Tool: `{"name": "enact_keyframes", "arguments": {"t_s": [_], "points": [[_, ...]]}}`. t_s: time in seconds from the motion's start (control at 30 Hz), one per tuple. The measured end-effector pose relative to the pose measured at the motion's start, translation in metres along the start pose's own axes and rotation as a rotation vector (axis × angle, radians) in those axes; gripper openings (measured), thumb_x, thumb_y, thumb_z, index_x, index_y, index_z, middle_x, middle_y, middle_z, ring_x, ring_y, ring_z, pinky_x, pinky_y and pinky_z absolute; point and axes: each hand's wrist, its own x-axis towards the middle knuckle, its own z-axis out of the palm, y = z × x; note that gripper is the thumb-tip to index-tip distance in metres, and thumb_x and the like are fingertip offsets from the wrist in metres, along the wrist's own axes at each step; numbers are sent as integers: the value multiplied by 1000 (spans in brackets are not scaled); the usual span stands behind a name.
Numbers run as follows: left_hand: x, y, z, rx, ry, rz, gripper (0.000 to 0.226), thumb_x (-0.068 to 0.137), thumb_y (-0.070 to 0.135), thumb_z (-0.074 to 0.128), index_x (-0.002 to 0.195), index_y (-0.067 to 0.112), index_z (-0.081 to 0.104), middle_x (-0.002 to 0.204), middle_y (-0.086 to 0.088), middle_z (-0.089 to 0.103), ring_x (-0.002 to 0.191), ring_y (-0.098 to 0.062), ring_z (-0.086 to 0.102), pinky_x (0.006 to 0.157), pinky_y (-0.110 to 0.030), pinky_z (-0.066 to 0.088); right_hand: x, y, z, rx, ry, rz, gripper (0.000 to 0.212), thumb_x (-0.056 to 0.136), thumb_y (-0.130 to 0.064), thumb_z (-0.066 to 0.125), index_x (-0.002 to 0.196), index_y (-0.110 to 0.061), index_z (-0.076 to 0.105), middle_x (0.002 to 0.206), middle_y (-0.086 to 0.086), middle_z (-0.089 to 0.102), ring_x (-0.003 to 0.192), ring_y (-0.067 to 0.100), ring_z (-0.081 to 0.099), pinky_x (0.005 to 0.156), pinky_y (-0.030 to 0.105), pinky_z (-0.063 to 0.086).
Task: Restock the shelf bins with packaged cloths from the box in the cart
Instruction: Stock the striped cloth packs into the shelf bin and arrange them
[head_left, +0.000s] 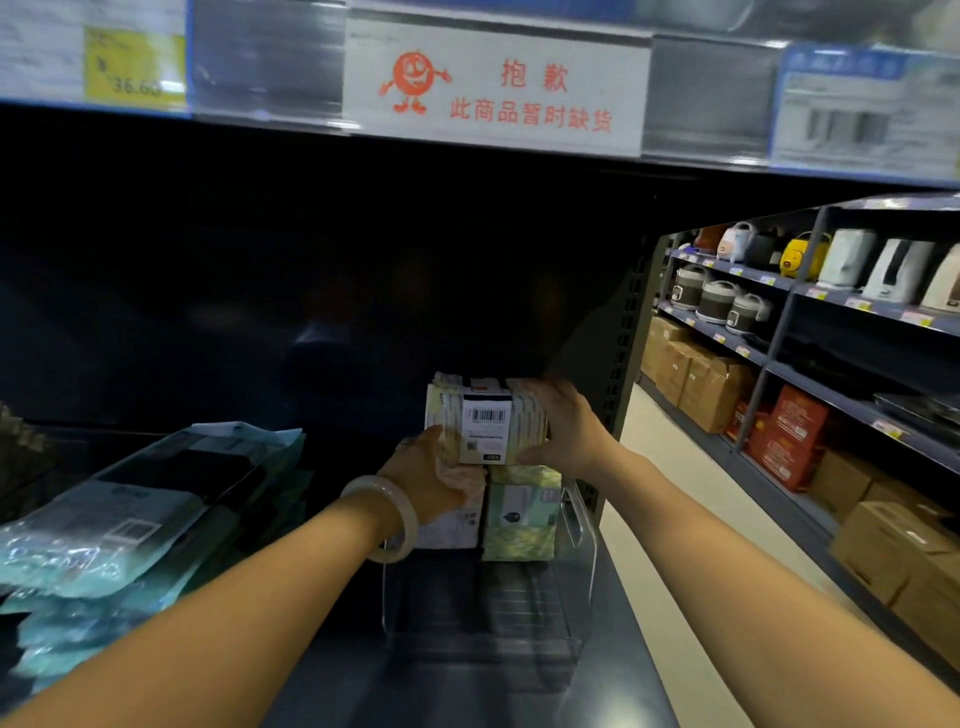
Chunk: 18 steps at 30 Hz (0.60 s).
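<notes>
Yellow-patterned packaged cloth w/ white barcode label (485, 427) gripped btwn left hand (434, 475) & right hand (563, 426), above clear plastic bin (574, 512).

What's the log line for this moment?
stage: placing | left hand: holds cloth pack | right hand: holds same pack | where: above clear bin, atop stacked packs

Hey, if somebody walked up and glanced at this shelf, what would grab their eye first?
Probably the white sign with red writing and an orange cartoon mascot on the shelf edge overhead. Below it, the left hand and right hand hold a yellow-patterned cloth pack with a barcode label over more packs in a clear bin. Teal packs are heaped at left.
</notes>
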Motion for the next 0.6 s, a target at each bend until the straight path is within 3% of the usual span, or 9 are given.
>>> {"name": "enact_keyframes", "arguments": {"t_s": [0.1,0.2,0.4,0.6], "points": [[-3,2,2,269,-17,-35,90,87,28,63,152,17,0,158,-13,6,145,-29,15,117,-38,22,-14,-10,-6,-77,72,-65,84,71,-25,79,143,-17,37,144,12,36,135,29,35,107,29,31],[-10,11,6,468,2,-50,90,90,34,58,151,20,-7,159,-13,-6,147,-31,1,120,-42,13,-30,-28,-7,-176,70,-129,73,80,-30,71,142,-12,36,148,10,34,138,27,29,110,29,26],[-36,23,7,783,65,-19,86,93,29,52,151,19,-12,159,-10,-13,147,-27,-11,119,-42,2,-54,-57,14,-278,-95,-91,75,83,-23,68,145,-17,26,156,10,11,145,29,7,115,39,18],[-76,9,-4,795,134,-8,85,90,38,53,152,18,-2,160,-13,-3,148,-28,-4,120,-43,8,-85,-86,22,-315,-174,-71,78,83,-21,69,146,-16,23,157,10,6,146,29,0,118,41,15]]}}
